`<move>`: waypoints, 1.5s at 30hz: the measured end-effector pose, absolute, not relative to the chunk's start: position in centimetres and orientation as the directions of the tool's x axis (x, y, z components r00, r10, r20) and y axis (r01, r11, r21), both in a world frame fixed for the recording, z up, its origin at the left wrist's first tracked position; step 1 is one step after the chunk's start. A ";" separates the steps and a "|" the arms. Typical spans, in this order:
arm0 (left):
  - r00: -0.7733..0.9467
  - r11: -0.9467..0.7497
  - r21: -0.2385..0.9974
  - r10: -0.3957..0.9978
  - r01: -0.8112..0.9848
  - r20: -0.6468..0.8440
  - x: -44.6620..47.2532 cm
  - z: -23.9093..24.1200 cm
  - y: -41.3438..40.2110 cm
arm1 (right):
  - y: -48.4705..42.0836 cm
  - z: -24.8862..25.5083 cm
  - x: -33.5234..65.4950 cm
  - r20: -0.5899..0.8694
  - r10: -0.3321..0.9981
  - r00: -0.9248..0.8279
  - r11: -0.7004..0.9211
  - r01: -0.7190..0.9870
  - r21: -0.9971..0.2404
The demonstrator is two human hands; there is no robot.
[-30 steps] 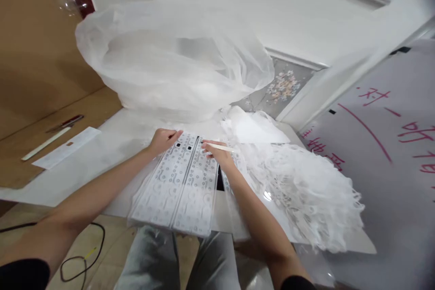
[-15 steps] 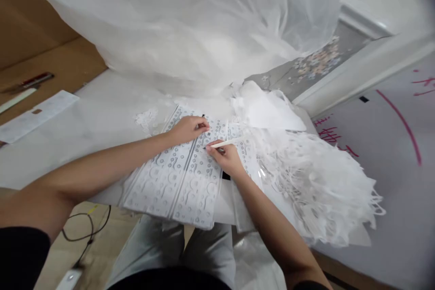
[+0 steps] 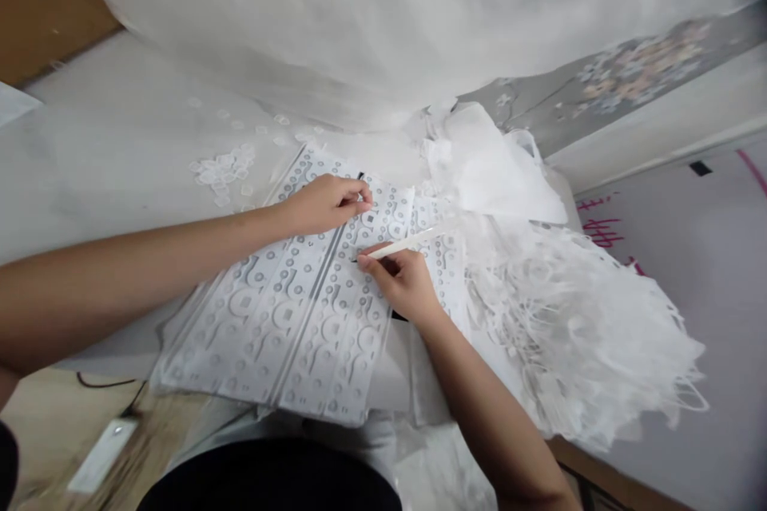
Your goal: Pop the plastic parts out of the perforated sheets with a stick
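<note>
White sheets [image 3: 233, 335] covered in rows of grey circles and wavy shapes lie at a slant across the work surface. Over their upper part rests my left hand [image 3: 323, 204], its fingers curled and the thumb close to the index finger; whatever may be in the pinch is too small to see. My right hand [image 3: 407, 279] grips a slim white pen-like tool [image 3: 407, 243] near its dark tip, which points down-left onto the printed shapes. The tool's other end slopes up to the right.
Small clear-white cut pieces [image 3: 224, 168] are scattered left of the sheets. A large tangled heap of white strips [image 3: 569, 327] lies at the right, below white sheet material [image 3: 497, 168]. Translucent white plastic [image 3: 359, 16] hangs behind. A power strip [image 3: 103, 455] is on the floor.
The view has moved closer and turned, so the sheets look larger. Both hands stay over nearly the same part of them, and the tool remains in my right hand.
</note>
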State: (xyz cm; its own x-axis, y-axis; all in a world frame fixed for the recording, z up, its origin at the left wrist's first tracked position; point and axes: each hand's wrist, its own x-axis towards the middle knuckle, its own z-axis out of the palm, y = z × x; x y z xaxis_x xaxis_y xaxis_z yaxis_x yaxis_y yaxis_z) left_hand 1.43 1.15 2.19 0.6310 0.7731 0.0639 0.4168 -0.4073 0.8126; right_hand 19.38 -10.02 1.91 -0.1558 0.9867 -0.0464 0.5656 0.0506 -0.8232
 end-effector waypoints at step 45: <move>0.912 -0.600 0.767 0.406 0.227 0.048 0.6 2.7 1.6 | -11.9 1.8 17.7 0.333 0.874 -0.353 0.456 0.833 -0.315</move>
State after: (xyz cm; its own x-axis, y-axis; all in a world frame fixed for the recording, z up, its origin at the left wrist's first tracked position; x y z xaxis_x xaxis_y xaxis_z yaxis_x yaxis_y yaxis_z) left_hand 0.63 1.61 2.71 0.9125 0.4063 0.0483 0.2266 -0.6000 0.7672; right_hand 17.73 -11.94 1.75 -0.3527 0.8745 0.3330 0.8325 0.4557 -0.3150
